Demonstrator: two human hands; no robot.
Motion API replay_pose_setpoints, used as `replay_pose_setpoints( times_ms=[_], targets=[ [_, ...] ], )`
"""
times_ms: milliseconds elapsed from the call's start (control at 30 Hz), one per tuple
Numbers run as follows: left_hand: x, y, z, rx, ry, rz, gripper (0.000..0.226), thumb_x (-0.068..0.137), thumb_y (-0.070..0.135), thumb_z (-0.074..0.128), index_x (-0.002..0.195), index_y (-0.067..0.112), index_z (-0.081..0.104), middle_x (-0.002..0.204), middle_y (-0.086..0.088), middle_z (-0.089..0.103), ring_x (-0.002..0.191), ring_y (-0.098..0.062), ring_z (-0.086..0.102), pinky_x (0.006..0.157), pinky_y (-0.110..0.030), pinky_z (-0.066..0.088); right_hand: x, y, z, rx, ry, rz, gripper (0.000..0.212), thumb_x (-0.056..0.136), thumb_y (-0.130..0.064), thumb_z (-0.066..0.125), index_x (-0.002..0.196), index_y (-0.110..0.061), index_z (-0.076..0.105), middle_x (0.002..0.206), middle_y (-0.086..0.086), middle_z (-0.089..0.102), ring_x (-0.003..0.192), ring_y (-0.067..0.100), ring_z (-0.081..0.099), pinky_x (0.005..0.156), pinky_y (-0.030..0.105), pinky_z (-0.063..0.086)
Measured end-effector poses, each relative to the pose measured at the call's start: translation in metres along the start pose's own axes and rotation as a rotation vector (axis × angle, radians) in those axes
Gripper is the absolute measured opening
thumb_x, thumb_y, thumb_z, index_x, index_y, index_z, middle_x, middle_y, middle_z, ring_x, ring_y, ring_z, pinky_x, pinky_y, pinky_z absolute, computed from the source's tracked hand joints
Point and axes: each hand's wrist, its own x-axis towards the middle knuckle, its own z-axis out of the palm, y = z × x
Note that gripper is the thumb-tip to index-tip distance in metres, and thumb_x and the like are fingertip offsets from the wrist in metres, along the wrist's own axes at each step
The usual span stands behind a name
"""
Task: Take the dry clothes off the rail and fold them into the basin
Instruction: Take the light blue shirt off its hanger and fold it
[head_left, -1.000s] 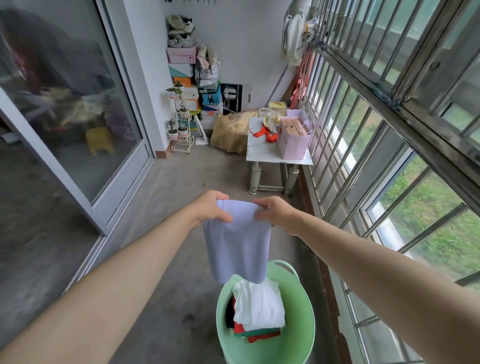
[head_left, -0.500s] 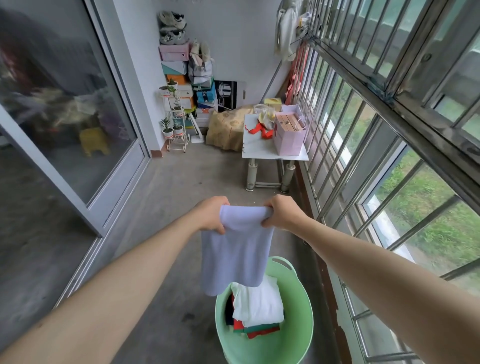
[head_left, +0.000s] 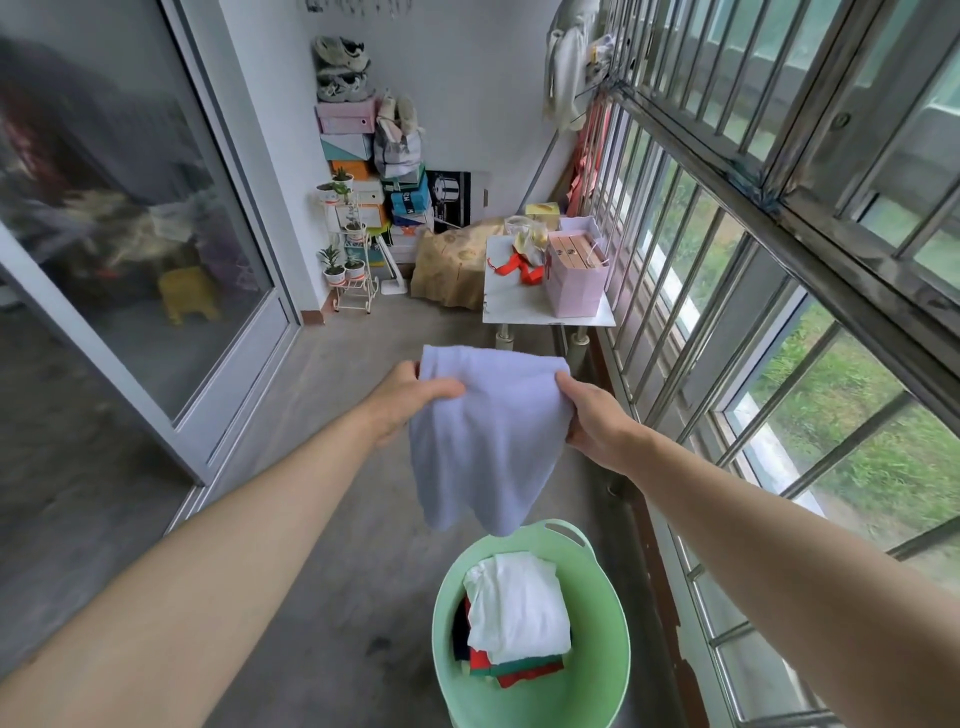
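Both arms are stretched out over the balcony floor, and a pale lavender cloth (head_left: 485, 436) hangs between the two hands. The left hand (head_left: 410, 402) pinches the cloth's upper left edge, thumb laid across the front of the fabric; the right hand (head_left: 595, 415) grips the upper right edge, fingers closed into the fold. The cloth droops in a soft curve, its lower hem hanging just above the far rim of the mint-green basin (head_left: 535, 696) on the concrete floor.

Inside the basin lies a folded white garment (head_left: 517, 608) on top of a stack, with red (head_left: 480, 660) and dark green (head_left: 524, 665) folded pieces showing under it and something dark at the left side.

Farther off, a small white table (head_left: 514, 306) stands against the window bars, carrying a pink paper bag (head_left: 574, 286) and a tangle of red ribbon (head_left: 519, 270). Against the back wall rises a stack of shoe boxes (head_left: 348, 140) with sneakers on top. A blue box there carries white lettering, too small and tilted to read. A black carton (head_left: 452, 200) shows a picture of a steel pot. No brand is legible anywhere.
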Motion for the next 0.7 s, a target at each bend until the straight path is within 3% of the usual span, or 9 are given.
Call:
replay_pose_setpoints(
  times_ms=[67, 133, 200, 300, 400, 533, 600, 700],
  targets=[
    [0.004, 0.003, 0.003, -0.059, 0.052, -0.012, 0.040, 0.066, 0.031, 0.076, 0.100, 0.013, 0.066, 0.094, -0.002, 0.074, 0.090, -0.020, 0.070, 0.085, -0.035, 0.054, 0.002, 0.000, -0.002, 0.056, -0.063, 0.026, 0.051, 0.097, -0.053, 0.035, 0.120, -0.016, 0.060, 0.093, 0.002, 0.064, 0.087, 0.019, 0.063, 0.089, 0.034, 0.044],
    [0.007, 0.006, 0.004, -0.076, 0.095, -0.034, 0.066, 0.057, 0.045, 0.075, 0.112, 0.012, 0.059, 0.104, -0.004, 0.071, 0.094, -0.019, 0.069, 0.089, -0.039, 0.054, 0.001, 0.006, -0.005, 0.031, -0.211, 0.087, 0.056, 0.084, -0.063, 0.050, 0.122, -0.023, 0.061, 0.105, -0.001, 0.068, 0.096, 0.016, 0.064, 0.094, 0.033, 0.043],
    [0.009, 0.008, 0.005, -0.089, 0.106, -0.047, 0.073, 0.056, 0.049, 0.074, 0.116, 0.011, 0.056, 0.108, -0.005, 0.069, 0.095, -0.019, 0.069, 0.090, -0.041, 0.054, -0.002, 0.018, -0.008, -0.081, -0.326, 0.141, 0.049, 0.072, -0.045, 0.070, 0.115, -0.022, 0.063, 0.114, -0.003, 0.066, 0.105, 0.014, 0.060, 0.100, 0.031, 0.039],
    [0.010, 0.010, 0.006, -0.131, 0.116, -0.040, 0.071, 0.060, 0.047, 0.074, 0.117, 0.009, 0.054, 0.110, -0.007, 0.068, 0.096, -0.020, 0.068, 0.090, -0.042, 0.054, -0.002, 0.038, -0.004, -0.274, -0.380, 0.171, 0.026, 0.083, -0.022, 0.070, 0.108, -0.023, 0.065, 0.110, -0.008, 0.066, 0.104, 0.008, 0.055, 0.100, 0.029, 0.034],
    [0.014, 0.006, 0.005, -0.154, 0.133, -0.109, 0.070, 0.065, 0.047, 0.075, 0.118, 0.008, 0.051, 0.113, -0.008, 0.066, 0.099, -0.021, 0.067, 0.091, -0.044, 0.053, -0.004, 0.041, 0.002, -0.182, -0.277, 0.136, 0.014, 0.092, -0.019, 0.060, 0.104, -0.021, 0.065, 0.111, -0.004, 0.067, 0.107, 0.013, 0.059, 0.105, 0.033, 0.039],
    [0.018, -0.001, -0.002, -0.213, 0.157, -0.201, 0.053, 0.085, 0.036, 0.066, 0.124, 0.003, 0.053, 0.113, -0.011, 0.067, 0.102, -0.024, 0.065, 0.096, -0.041, 0.050, -0.010, 0.032, 0.006, -0.044, -0.217, 0.089, 0.014, 0.097, -0.015, 0.049, 0.104, -0.016, 0.061, 0.099, 0.001, 0.068, 0.089, 0.014, 0.064, 0.081, 0.024, 0.051],
    [0.017, -0.006, -0.004, -0.288, 0.153, -0.282, 0.047, 0.086, 0.039, 0.064, 0.122, 0.009, 0.057, 0.117, -0.010, 0.066, 0.104, -0.022, 0.064, 0.098, -0.038, 0.047, -0.011, 0.030, 0.008, -0.029, -0.195, 0.076, 0.016, 0.099, -0.016, 0.046, 0.106, -0.014, 0.061, 0.099, 0.003, 0.067, 0.088, 0.017, 0.063, 0.082, 0.028, 0.050],
    [0.009, 0.000, -0.005, -0.515, 0.108, -0.357, 0.034, 0.088, 0.043, 0.060, 0.102, 0.012, 0.065, 0.107, -0.009, 0.069, 0.096, -0.022, 0.065, 0.093, -0.036, 0.047, -0.009, 0.024, 0.013, 0.047, -0.152, 0.043, 0.020, 0.100, -0.015, 0.043, 0.109, -0.012, 0.060, 0.101, 0.005, 0.067, 0.092, 0.020, 0.063, 0.085, 0.033, 0.049]
  ],
)
